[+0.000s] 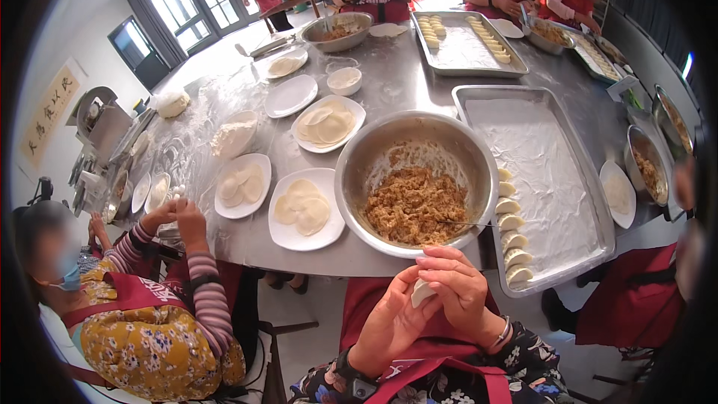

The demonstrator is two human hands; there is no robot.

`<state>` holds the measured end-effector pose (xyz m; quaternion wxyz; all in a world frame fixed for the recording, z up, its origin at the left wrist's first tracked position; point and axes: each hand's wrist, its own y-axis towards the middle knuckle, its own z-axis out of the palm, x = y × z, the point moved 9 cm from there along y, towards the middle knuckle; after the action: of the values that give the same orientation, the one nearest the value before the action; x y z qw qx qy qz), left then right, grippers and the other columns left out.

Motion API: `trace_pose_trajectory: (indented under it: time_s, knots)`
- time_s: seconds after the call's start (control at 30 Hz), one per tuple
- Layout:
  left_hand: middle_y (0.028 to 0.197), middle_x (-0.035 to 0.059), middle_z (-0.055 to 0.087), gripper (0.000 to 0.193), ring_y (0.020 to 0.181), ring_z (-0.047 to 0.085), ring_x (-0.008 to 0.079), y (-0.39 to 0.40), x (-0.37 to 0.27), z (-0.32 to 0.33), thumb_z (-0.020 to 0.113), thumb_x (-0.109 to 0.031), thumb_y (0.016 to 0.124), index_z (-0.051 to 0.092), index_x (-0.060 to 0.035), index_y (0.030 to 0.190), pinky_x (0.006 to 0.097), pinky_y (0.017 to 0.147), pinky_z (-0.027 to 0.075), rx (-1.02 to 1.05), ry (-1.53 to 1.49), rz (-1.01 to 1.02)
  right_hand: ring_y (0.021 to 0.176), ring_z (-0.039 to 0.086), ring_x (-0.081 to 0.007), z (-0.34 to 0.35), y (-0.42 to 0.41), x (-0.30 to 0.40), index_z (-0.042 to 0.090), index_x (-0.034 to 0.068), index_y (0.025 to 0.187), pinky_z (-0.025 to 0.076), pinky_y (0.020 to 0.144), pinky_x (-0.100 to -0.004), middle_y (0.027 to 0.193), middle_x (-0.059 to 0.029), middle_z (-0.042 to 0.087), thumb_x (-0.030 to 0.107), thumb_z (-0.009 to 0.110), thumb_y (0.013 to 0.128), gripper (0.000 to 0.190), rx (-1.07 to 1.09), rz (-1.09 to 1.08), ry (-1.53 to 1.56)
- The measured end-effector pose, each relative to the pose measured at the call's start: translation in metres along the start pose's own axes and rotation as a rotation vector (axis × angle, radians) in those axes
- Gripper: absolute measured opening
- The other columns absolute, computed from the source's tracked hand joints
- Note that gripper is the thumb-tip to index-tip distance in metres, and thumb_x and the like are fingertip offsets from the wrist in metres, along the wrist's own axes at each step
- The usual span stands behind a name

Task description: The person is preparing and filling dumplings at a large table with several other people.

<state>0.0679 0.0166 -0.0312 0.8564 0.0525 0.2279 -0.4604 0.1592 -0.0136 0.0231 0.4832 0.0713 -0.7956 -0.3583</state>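
Note:
Between my two hands is a folded dumpling (422, 293), partly covered by my fingers. My left hand (390, 320) cups it from below and the left, while the fingers of my right hand (459, 292) press over its upper right side. Just beyond my fingertips stands a large metal bowl (350, 179) of brown minced filling (418, 205), with a thin utensil (465, 223) resting across its rim. A metal tray (552, 191) lies to the right, lined with a whitish sheet. Along its left edge runs a row of several pleated dumplings (511, 223).
Left of the bowl, a white plate (336, 230) holds round dough wrappers (303, 207). More plates of wrappers (325, 123) and a bowl of flour (235, 134) stand farther off. A co-worker (151, 314) sits close on my left, another person (634, 297) on my right. Others work across the metal table.

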Motion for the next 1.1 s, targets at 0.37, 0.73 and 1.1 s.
trace_pose_trajectory:
  time_s: [0.37,0.73,1.1]
  knots:
    - [0.13,0.0132,0.044,0.07,0.122,0.045,0.0237,-0.004,0.004,0.003,0.053,-0.047,0.089,0.028,0.0008,0.135,0.0374,0.108,0.034,0.033,-0.126,-0.062,0.106,0.059,-0.0338,-0.002,-0.002,0.006,0.064,-0.002,0.103,0.044,0.091,-0.0435,0.113,-0.018,0.062,0.017,0.056,0.087,0.026,-0.003,-0.073,-0.112]
    - [0.129,0.011,0.044,0.066,0.12,0.046,0.0198,-0.005,-0.007,-0.004,0.05,-0.047,0.091,0.031,0.0006,0.133,0.0353,0.104,0.036,0.043,-0.091,-0.046,0.113,0.053,-0.0336,0.016,0.009,0.01,0.065,0.003,0.106,0.04,0.094,-0.0443,0.119,-0.0154,0.059,0.023,0.064,0.082,0.032,0.189,-0.067,-0.197]
    - [0.13,0.0081,0.044,0.068,0.121,0.044,0.0162,-0.005,-0.008,-0.006,0.046,-0.05,0.092,0.032,0.0005,0.135,0.0352,0.105,0.033,0.096,0.06,-0.1,0.122,0.046,-0.0332,0.02,0.007,-0.003,0.071,0.013,0.103,0.037,0.1,-0.0404,0.128,-0.0133,0.055,0.012,0.073,0.071,0.032,0.264,0.065,0.003]
